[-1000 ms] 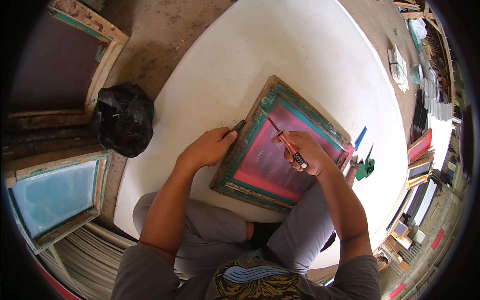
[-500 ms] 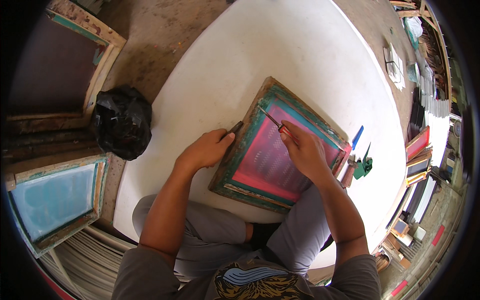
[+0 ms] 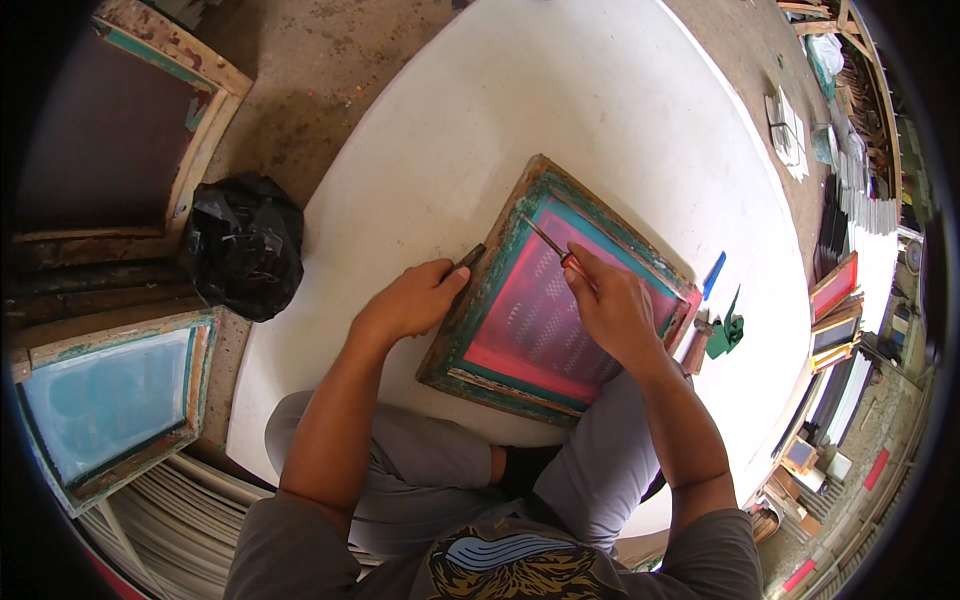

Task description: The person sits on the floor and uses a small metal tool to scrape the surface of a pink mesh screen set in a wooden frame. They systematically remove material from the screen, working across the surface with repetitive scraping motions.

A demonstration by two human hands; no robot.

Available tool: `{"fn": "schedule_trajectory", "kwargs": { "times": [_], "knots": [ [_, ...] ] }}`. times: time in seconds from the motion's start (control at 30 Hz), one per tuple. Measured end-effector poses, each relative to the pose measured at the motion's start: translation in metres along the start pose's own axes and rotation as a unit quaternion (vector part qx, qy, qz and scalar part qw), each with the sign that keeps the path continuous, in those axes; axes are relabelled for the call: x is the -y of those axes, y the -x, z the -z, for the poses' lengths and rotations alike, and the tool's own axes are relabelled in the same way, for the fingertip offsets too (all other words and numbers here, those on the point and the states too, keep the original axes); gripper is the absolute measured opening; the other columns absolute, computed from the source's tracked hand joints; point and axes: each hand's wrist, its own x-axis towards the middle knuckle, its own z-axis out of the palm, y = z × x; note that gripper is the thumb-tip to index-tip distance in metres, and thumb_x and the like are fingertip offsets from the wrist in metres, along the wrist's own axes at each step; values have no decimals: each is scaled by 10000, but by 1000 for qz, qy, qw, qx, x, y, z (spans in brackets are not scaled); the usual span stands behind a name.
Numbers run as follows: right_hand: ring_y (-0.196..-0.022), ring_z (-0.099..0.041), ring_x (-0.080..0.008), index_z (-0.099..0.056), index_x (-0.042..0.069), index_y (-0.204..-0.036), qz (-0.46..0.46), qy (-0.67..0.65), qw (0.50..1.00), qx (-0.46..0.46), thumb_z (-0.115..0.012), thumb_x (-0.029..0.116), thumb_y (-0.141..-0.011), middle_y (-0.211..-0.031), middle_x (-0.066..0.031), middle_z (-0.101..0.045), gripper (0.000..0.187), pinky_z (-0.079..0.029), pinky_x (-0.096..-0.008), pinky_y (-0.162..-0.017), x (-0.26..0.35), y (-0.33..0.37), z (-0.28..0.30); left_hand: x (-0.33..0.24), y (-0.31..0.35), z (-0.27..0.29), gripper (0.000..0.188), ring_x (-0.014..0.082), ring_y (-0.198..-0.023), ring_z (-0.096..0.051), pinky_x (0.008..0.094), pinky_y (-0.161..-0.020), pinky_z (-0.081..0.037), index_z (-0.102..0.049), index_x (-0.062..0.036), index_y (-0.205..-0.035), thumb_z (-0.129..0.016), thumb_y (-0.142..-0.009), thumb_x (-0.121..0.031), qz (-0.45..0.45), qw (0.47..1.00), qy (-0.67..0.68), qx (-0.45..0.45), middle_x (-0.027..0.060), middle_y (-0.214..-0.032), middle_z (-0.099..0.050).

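A wooden screen-printing frame point(image 3: 530, 400) with pink mesh point(image 3: 540, 310) and a green border lies tilted in front of my crossed legs, partly against my right leg. My right hand point(image 3: 615, 305) is closed around the red handle of a screwdriver point(image 3: 545, 238). Its thin metal shaft points up and left, the tip over the green border near the frame's upper left side. At the frame's left edge, my left hand point(image 3: 415, 297) is closed on a dark narrow tool point(image 3: 470, 258). Most of that tool is hidden in the fingers, so its kind does not show.
White sheeting point(image 3: 400, 190) spreads under me. Right of the frame lie a blue-handled tool point(image 3: 714, 275), a green scrap point(image 3: 727, 333) and a hammer-like wooden-handled tool point(image 3: 698, 350). A black plastic bag point(image 3: 245, 245) and more framed screens point(image 3: 110, 390) stand at the left.
My right hand and the screwdriver have shifted very slightly to the right, the tip moving a little along the border. My left hand and the frame look unmoved.
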Motion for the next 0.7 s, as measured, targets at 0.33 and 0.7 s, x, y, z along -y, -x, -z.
{"fn": "schedule_trajectory", "kwargs": {
  "times": [0.33, 0.7],
  "knots": [
    [-955, -751, -427, -690, 91, -1387, 12, 15, 1000, 3, -637, 323, -1062, -1041, -224, -780, 403, -582, -522, -840, 0, -1, 1, -6, 3, -1, 555, 305, -799, -690, 431, -730, -550, -665, 27, -1177, -455, -1124, -484, -5, 1000, -28, -10, 188, -932, -689],
    [-930, -752, -427, -674, 99, -1393, 21, 39, 999, 8, -617, 325, -1072, -1018, -208, -781, 397, -589, -523, -823, 0, -2, 0, -5, 4, -1, 559, 424, -1043, -723, 485, -927, -541, -676, 38, -1193, -447, -1122, -467, -9, 999, -44, -19, 276, -1107, -745]
  ]
}}
